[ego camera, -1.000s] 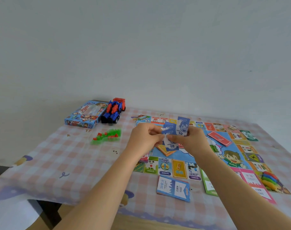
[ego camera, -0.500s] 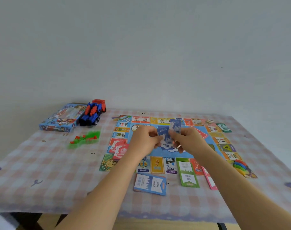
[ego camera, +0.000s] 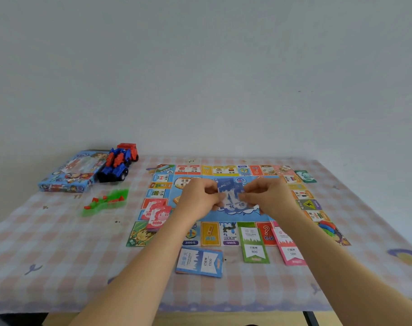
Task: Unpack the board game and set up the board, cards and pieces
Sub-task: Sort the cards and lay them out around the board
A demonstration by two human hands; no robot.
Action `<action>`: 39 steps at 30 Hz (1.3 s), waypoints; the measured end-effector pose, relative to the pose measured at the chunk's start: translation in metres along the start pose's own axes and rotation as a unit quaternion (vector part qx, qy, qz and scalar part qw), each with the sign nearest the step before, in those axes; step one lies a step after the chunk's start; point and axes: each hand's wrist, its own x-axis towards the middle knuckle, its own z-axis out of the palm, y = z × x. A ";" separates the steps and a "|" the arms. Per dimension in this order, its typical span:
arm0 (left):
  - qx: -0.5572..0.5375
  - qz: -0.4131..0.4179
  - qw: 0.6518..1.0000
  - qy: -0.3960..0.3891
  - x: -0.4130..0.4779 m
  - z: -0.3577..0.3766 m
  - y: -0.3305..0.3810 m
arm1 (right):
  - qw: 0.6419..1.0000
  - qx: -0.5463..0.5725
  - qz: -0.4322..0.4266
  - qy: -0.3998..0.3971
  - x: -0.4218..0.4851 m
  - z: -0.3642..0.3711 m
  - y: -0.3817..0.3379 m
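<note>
left hand and right hand both pinch the blue banknotes. notes are held above the game board.

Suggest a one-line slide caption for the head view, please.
Both hands, left and right, sort blue 10-value money notes above the laid-out game board.

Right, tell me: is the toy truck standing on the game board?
No, the toy truck stands on the tablecloth beside the game box, left of the board.
</note>
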 end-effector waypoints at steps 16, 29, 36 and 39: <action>0.150 0.056 0.987 -0.015 -0.003 0.005 0.005 | 0.998 -0.022 0.035 -0.049 0.005 0.010 0.004; 0.218 0.040 0.975 -0.032 0.003 0.016 0.005 | 0.998 0.034 0.044 -0.034 0.009 0.014 0.013; 0.218 0.037 0.975 -0.034 0.006 0.018 0.007 | 1.000 -0.021 0.004 -0.017 0.010 0.015 0.011; 0.217 0.032 0.975 -0.040 0.005 0.018 0.005 | 0.999 -0.048 0.007 -0.025 0.010 0.015 0.010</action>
